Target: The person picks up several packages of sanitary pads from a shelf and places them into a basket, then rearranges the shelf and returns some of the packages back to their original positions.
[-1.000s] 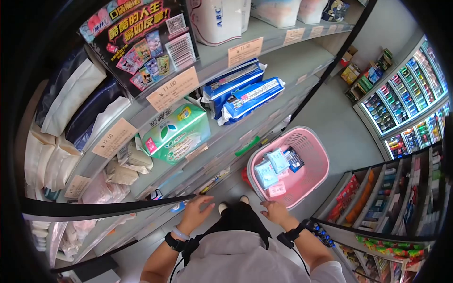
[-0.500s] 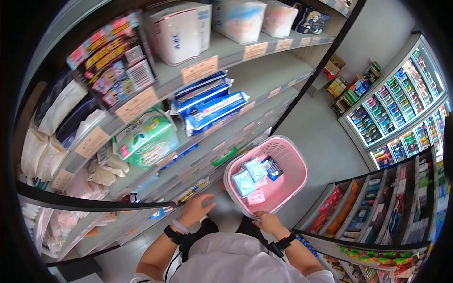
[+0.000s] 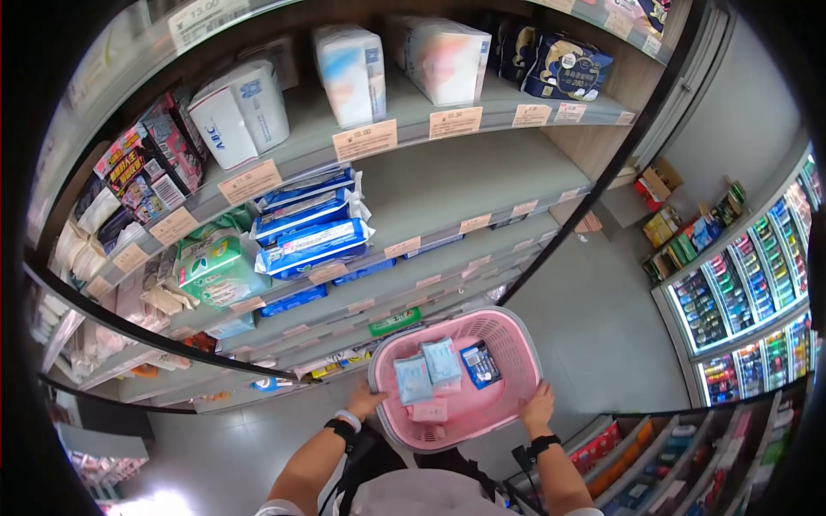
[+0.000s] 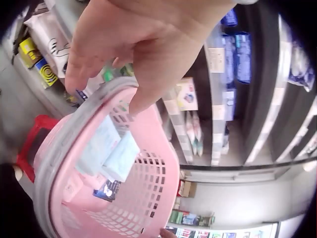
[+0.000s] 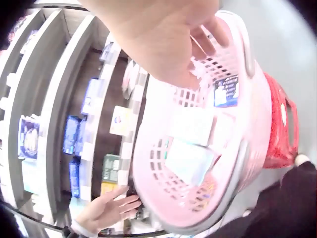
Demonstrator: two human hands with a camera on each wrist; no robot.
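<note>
Your pink plastic basket (image 3: 508, 391) holds small pastel and navy packets (image 3: 441, 361); what's left is unclear. Your left hand (image 3: 366, 402) looks released; your right hand (image 3: 538, 406), I can't tell.

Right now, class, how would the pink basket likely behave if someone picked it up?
The pink basket would probably stay stiff, since its slotted walls look like moulded plastic. It may feel light for its size, with only a few small packs inside. Those lie loose, so they might slide if it tilts.
</note>
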